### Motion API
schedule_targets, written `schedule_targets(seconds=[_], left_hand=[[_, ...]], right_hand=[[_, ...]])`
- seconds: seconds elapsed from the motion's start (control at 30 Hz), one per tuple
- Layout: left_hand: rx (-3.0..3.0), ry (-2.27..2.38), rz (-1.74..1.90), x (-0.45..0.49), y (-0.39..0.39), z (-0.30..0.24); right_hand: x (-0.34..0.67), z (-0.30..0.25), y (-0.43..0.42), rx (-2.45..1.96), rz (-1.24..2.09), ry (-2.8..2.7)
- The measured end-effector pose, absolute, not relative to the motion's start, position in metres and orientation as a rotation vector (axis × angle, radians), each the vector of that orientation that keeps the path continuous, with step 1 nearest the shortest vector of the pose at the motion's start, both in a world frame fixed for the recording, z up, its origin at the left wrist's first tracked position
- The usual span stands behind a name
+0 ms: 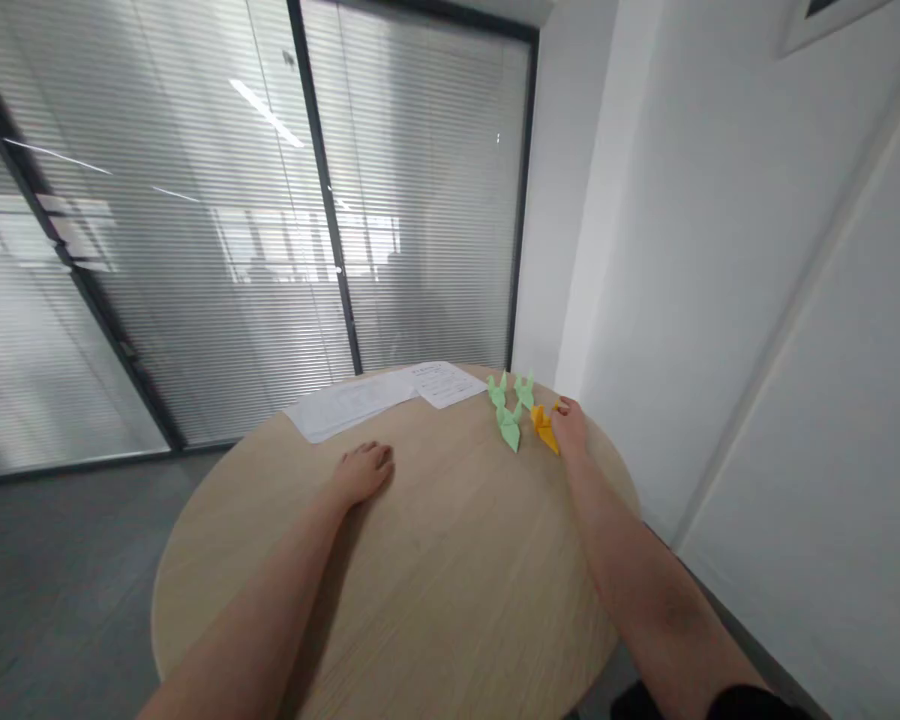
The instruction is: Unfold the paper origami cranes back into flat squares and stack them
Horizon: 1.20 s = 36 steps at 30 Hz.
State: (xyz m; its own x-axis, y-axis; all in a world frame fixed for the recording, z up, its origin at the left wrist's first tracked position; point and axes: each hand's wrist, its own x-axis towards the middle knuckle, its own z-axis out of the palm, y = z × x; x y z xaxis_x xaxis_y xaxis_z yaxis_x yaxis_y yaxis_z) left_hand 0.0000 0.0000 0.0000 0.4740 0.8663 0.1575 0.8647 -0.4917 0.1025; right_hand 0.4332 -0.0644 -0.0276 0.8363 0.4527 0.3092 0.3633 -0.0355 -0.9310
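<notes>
My right hand [569, 426] is at the far right part of the round table, fingers pinched on an orange folded-paper crane [542, 424]. Just left of it stand three pale green paper cranes: a nearer one [509, 428] and two behind, one at the left [496, 391] and one at the right [524, 391]. My left hand [364, 471] rests palm down on the wood, holding nothing. Its fingers are slightly bent and apart.
White paper sheets [352, 402] lie along the far edge of the round wooden table [435, 580], with a printed sheet [444, 384] at their right end. A white wall [720, 300] rises close on the right. Glass panels with blinds [435, 200] stand behind.
</notes>
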Motion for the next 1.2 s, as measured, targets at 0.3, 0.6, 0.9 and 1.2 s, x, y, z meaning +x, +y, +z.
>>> schedule_targets(seconds=[0.3, 0.6, 0.9, 1.2], left_hand=[[2.452, 1.503, 0.656, 0.011, -0.014, 0.02], [1.945, 0.915, 1.307, 0.041, -0.073, 0.1], [1.663, 0.787, 1.269, 0.037, -0.093, 0.053], [1.8, 0.724, 1.017, 0.035, -0.094, 0.046]], right_hand=[[0.406, 0.04, -0.09, -1.208, -0.148, -0.485], [0.282, 0.09, -0.125, -0.875, 0.679, -1.052], [0.23, 0.023, -0.132, -0.926, 1.13, -1.045], [0.223, 0.013, -0.138, -0.903, 1.242, -1.028]])
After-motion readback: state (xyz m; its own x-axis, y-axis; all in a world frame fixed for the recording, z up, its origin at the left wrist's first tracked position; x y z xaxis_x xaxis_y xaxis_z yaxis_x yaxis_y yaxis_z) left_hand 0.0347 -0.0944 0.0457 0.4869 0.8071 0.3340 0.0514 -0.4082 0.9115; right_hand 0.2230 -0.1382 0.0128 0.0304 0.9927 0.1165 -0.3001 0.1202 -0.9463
